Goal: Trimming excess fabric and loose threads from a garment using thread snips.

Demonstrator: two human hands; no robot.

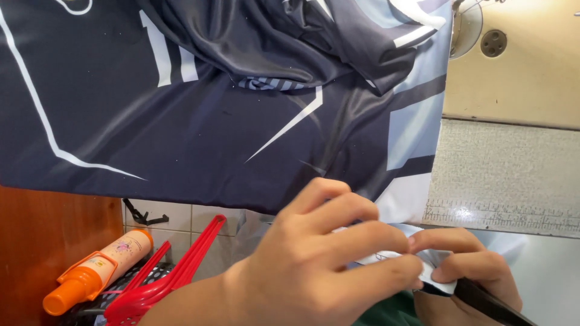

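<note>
Item, far left of the dark navy satin-like fabric (pixel 199 133) with white and pale blue stripes: an orange plastic bottle with orange cap (pixel 96 271), lying tilted below the cloth's lower edge. Beside it, red plastic hangers (pixel 163 278).

Item, below the fabric's lower edge, centre: the left hand (pixel 320 259), fingers curled together and pinched on a small white folded tag (pixel 417 265).

Item, right of that: the right hand (pixel 471 265), closed on the same tag, fingertips touching those of the left; a dark slim tool (pixel 489 305) is gripped beneath.

Item, right of the fabric: a cream sewing machine body (pixel 519 66).

Handling note: the tag is best kept flat and pinched evenly, edges aligned.
</note>
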